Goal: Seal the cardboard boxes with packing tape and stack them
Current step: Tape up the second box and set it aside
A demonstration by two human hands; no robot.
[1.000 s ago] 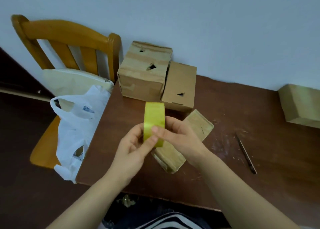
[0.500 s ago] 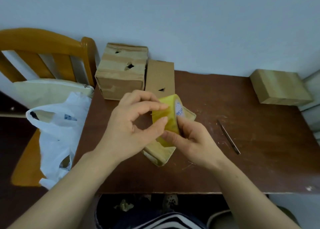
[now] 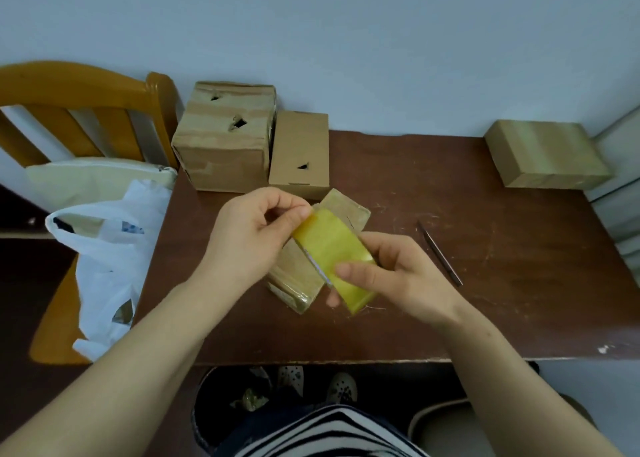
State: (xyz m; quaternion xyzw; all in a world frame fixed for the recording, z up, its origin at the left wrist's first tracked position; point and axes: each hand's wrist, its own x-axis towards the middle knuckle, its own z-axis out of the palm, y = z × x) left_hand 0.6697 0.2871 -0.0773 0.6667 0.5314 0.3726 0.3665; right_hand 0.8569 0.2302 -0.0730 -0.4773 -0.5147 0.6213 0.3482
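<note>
In the head view, the right hand (image 3: 398, 276) grips the yellow tape roll (image 3: 332, 259) above the near middle of the table (image 3: 450, 311). Its thumb lies across the roll's outer face and its other fingers curl behind, probably to steady it. The left hand (image 3: 249, 242) pinches thumb against forefinger at the roll's far upper edge, apparently picking for the free end. A small box (image 3: 346, 207) lies directly beneath the roll. Two more boxes, the large box (image 3: 225, 134) and the flat box (image 3: 299, 148), wait at the far left.

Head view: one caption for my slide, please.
Left hand pinches the edge of a yellow tape roll that the right hand holds.
</note>
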